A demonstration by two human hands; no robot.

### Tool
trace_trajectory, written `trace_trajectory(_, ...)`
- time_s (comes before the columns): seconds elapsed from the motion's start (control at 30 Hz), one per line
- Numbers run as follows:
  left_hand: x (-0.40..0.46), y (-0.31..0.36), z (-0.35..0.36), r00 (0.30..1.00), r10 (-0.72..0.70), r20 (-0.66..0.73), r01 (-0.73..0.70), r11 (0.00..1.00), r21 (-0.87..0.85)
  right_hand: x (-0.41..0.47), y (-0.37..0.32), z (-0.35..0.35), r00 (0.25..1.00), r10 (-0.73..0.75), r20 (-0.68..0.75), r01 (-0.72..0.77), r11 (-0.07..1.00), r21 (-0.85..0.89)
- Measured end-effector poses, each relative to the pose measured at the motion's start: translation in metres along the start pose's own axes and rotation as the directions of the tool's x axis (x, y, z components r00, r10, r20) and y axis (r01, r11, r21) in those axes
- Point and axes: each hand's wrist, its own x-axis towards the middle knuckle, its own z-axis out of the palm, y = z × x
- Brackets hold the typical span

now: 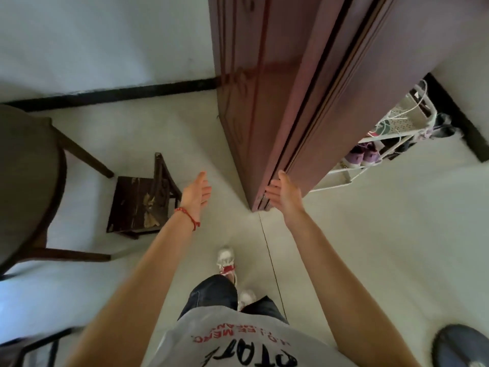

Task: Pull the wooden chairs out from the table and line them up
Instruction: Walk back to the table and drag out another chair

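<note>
Chair (140,205) left of empty hands (197,193)

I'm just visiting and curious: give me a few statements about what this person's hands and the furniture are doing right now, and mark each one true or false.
1. Both hands are open and hold nothing. True: the left hand and the right hand reach forward with straight fingers.
2. The left hand grips the wooden chair. False: it hovers beside the chair's back, apart from it.
3. A red string bracelet is on the left wrist. True.
4. The chair lies tipped over on the floor. False: it stands upright, near the round table.
5. A shoe rack stands behind the tall wooden cabinet. True.
</note>
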Motion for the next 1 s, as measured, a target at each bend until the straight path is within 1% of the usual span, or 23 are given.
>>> trace_trajectory(0.2, 0.044, 0.026, -0.036, 0.994, -0.041, -0.100, 0.025, 0.987, -0.160, 0.039, -0.029, 0.069, 0.989, -0.006, 0.145, 0.025, 0.991, -0.128)
trace_trajectory(0.3, 0.064, 0.041, -0.051, 0.992, -0.040, -0.119, 0.008, 0.967, -0.255, 0.055, -0.046, 0.101, 0.982, 0.006, 0.187, 0.026, 0.986, -0.166)
trace_trajectory(0.37, 0.081, 0.059, -0.066, 0.987, -0.048, -0.156, -0.002, 0.951, -0.309, 0.065, -0.063, 0.133, 0.973, 0.023, 0.230, 0.026, 0.978, -0.207)
trace_trajectory(0.5, 0.112, 0.090, -0.098, 0.970, -0.063, -0.235, -0.028, 0.931, -0.365, 0.078, -0.097, 0.194, 0.960, 0.047, 0.276, 0.032, 0.961, -0.275)
trace_trajectory(0.57, 0.123, 0.104, -0.114, 0.955, -0.096, -0.281, -0.020, 0.923, -0.384, 0.082, -0.109, 0.222, 0.959, 0.056, 0.278, 0.036, 0.949, -0.314)
trace_trajectory(0.67, 0.137, 0.119, -0.141, 0.942, -0.096, -0.323, -0.051, 0.907, -0.417, 0.089, -0.120, 0.266, 0.941, 0.059, 0.334, 0.074, 0.926, -0.370)
trace_trajectory(0.87, 0.143, 0.115, -0.187, 0.910, -0.180, -0.373, -0.047, 0.851, -0.524, 0.097, -0.121, 0.333, 0.891, 0.113, 0.441, 0.123, 0.873, -0.472)
trace_trajectory(1.0, 0.137, 0.097, -0.214, 0.862, -0.253, -0.439, -0.074, 0.794, -0.603, 0.096, -0.106, 0.373, 0.841, 0.169, 0.514, 0.182, 0.807, -0.562)
